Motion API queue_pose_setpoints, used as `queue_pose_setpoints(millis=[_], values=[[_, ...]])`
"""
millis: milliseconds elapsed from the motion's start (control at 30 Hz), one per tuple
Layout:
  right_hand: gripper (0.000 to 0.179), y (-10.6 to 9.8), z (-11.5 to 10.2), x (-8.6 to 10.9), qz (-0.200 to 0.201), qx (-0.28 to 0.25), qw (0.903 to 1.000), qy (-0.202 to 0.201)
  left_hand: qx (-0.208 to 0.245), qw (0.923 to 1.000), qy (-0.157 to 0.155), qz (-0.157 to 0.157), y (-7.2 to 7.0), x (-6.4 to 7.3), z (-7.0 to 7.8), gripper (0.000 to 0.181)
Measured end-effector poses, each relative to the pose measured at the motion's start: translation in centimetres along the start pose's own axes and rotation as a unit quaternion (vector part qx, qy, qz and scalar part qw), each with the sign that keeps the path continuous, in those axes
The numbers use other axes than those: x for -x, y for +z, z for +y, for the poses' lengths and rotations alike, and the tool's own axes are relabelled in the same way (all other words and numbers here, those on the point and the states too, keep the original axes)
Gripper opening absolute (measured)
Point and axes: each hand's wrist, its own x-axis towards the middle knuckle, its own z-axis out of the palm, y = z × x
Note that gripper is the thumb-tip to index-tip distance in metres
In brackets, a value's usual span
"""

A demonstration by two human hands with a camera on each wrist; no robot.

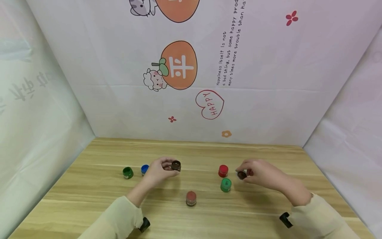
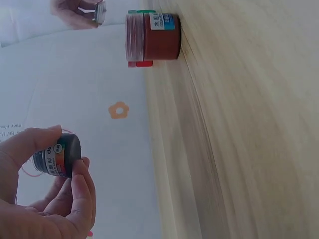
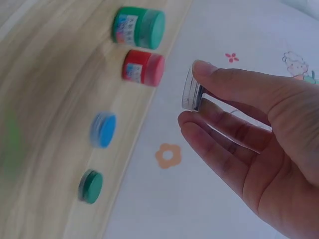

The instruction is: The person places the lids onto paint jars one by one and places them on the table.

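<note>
in front of you, a wood-grain table (image 1: 215,219) meets an upright white sheet (image 1: 262,109). to your left you have a dark green container (image 1: 127,172) with a blue container (image 1: 145,169) near it. nearer you, around the middle, stands a reddish-brown jar (image 1: 191,198); to your right, a red jar (image 1: 223,171) sits just behind a green jar (image 1: 225,185). the sheet shows you an orange fruit (image 1: 179,65) and a red heart outline (image 1: 210,104).

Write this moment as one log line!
left hand: holds dark jar | right hand: holds lid | reddish-brown jar: on table
</note>
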Motion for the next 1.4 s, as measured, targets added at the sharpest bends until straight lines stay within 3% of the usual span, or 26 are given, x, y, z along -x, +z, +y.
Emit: queue_pose_setpoints(millis=[367,733,1000,1400], values=[[0.03,-1.3,-2.2,-2.0,0.014,-0.008,0.9991,-0.038,0.024,0.9992,0.006,-0.032,1.7,0.0,0.2,0.037],[0.026,-0.9,-4.0,-3.8,0.01,-0.007,0.9967,-0.08,0.038,0.9972,0.014,-0.063,3.1,0.1,0.4,0.041],[0.028,-0.8,-5.1,-4.9,-0.005,-0.022,0.9972,-0.071,0.056,0.9939,0.028,-0.091,3.7,0.0,0.5,0.041],[0.029,0.0,-6.8,-6.6,-0.021,-0.053,0.992,-0.113,0.033,0.9947,0.033,-0.092,4.7,0.4,1.1,0.039]])
